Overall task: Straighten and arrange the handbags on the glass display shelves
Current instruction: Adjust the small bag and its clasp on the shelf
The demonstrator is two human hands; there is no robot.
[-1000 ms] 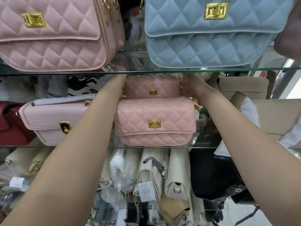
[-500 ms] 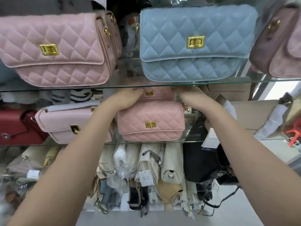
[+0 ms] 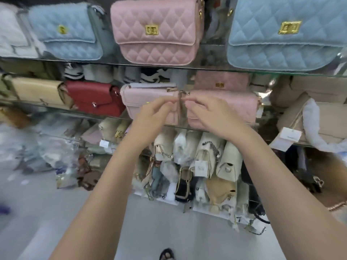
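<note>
On the middle glass shelf (image 3: 174,126) a pale pink bag (image 3: 142,98) stands next to a pink quilted bag (image 3: 234,106). A smaller pink quilted bag (image 3: 221,81) sits behind the latter. A thin strap (image 3: 180,109) hangs in the gap between the two front bags. My left hand (image 3: 155,113) and my right hand (image 3: 204,113) meet in front of that gap, fingertips pinched on the strap near its top. The picture is blurred by motion.
The upper glass shelf (image 3: 216,68) holds a blue quilted bag (image 3: 65,32), a pink quilted bag (image 3: 157,32) and a larger blue one (image 3: 285,34). A red bag (image 3: 93,98) and a beige bag (image 3: 37,91) stand left. Cream bags (image 3: 206,160) crowd below; beige bags (image 3: 319,113) sit right.
Both hands left the back pink quilted bag and came together at the strap between the two front bags. My view pulled back and swung left.
</note>
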